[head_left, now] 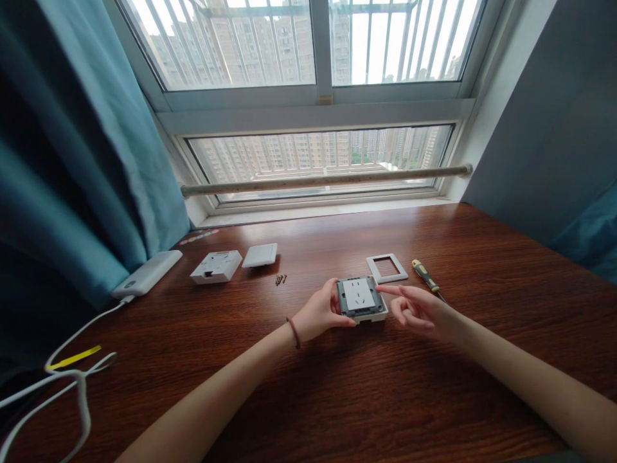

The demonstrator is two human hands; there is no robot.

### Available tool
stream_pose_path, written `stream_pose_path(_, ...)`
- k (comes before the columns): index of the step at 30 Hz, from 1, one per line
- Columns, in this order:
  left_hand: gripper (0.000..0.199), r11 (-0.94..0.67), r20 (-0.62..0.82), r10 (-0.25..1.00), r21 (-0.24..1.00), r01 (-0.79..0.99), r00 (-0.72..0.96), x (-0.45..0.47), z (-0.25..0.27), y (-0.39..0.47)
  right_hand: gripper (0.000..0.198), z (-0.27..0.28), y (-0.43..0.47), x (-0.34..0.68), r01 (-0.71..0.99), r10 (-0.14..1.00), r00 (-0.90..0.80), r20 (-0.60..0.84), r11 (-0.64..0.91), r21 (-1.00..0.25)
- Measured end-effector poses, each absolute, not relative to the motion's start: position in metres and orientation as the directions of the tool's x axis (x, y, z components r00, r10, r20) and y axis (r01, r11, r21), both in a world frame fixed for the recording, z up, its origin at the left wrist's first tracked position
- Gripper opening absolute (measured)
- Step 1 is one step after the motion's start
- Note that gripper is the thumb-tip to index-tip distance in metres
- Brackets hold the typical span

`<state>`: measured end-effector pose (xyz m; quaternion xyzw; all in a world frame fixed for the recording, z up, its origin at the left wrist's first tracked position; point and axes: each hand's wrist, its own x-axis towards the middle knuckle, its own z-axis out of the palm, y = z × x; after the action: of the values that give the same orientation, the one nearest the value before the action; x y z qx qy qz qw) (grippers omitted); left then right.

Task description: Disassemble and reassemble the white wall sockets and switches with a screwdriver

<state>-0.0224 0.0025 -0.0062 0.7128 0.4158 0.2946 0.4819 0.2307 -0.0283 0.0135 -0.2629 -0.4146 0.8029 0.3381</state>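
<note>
A wall socket [359, 294] with a white face and grey surround sits on a white mounting box [375, 317] near the middle of the table. My left hand [318, 313] grips its left side, with the thumb along the near edge and the fingers at the far left corner. My right hand [424, 310] is at the opposite side; its index finger stretches to the socket's upper right edge and seems to touch it. The other right fingers curl loosely, with nothing visible in them. Just behind lies a white cover frame [398, 274], and a screwdriver [425, 276] rests beyond my right hand.
Several small screws [280, 280] lie left of the socket. Farther left are a white switch panel [260, 256] and another white box [216, 267]. A white power bank [150, 273] with a cable [81, 341] is by the blue curtain [106, 128]. The window [318, 161] bounds the table's back.
</note>
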Motion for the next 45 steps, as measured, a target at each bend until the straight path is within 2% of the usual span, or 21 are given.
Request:
stream_pose_path(5, 0.083, -0.15, -0.012, 0.865, 0.948, 0.282, 0.501, -0.023, -0.009, 0.004, 0.043, 0.015, -0.029, 0.23, -0.364, 0.749, -0.646, -0.148, -0.473, -0.802)
stream_pose_path(9, 0.086, -0.184, -0.002, 0.865, 0.929, 0.322, 0.502, -0.023, -0.004, 0.003, 0.041, 0.01, -0.027, 0.234, -0.438, 0.761, -0.627, -0.163, -0.519, -0.734)
stream_pose_path(12, 0.087, -0.197, 0.008, 0.867, 0.923, 0.329, 0.498, -0.024, 0.001, 0.002, 0.038, 0.006, -0.025, 0.235, -0.463, 0.79, -0.59, -0.167, -0.5, -0.732)
stream_pose_path(18, 0.089, -0.225, 0.047, 0.857, 0.93, 0.29, 0.514, -0.02, 0.011, -0.005, 0.033, 0.006, -0.029, 0.227, -0.443, 0.862, -0.495, -0.105, -0.354, -0.823)
stream_pose_path(23, 0.095, -0.354, 0.137, 0.833, 0.876, 0.327, 0.536, -0.012, 0.016, -0.02, 0.025, 0.001, -0.038, 0.213, -0.346, 0.937, -0.346, -0.056, -0.183, -0.92)
stream_pose_path(26, 0.096, -0.423, 0.196, 0.82, 0.841, 0.339, 0.538, -0.009, 0.019, -0.026, 0.021, 0.007, -0.044, 0.21, -0.336, 0.957, -0.287, -0.033, -0.133, -0.932)
stream_pose_path(31, 0.1, -0.562, 0.396, 0.821, 0.688, 0.459, 0.411, -0.011, 0.021, -0.022, 0.016, 0.029, -0.037, 0.224, -0.525, 0.985, -0.17, -0.04, -0.125, -0.842)
stream_pose_path(34, 0.104, -0.578, 0.4, 0.814, 0.628, 0.521, 0.421, -0.011, 0.01, -0.014, 0.012, 0.037, -0.028, 0.236, -0.622, 0.996, -0.081, -0.048, -0.088, -0.778)
stream_pose_path(37, 0.107, -0.566, 0.351, 0.818, 0.633, 0.528, 0.456, -0.008, -0.003, -0.006, 0.012, 0.037, -0.023, 0.242, -0.667, 0.997, -0.032, -0.07, -0.073, -0.741)
stream_pose_path(42, 0.09, -0.59, 0.319, 0.785, 0.649, 0.481, 0.532, -0.007, -0.005, -0.002, 0.012, 0.036, -0.024, 0.241, -0.67, 0.994, -0.054, -0.09, -0.103, -0.735)
stream_pose_path(45, 0.084, -0.549, 0.339, 0.808, 0.729, 0.409, 0.482, -0.008, 0.003, -0.006, 0.013, 0.036, -0.025, 0.243, -0.684, 0.994, -0.078, -0.081, -0.112, -0.72)
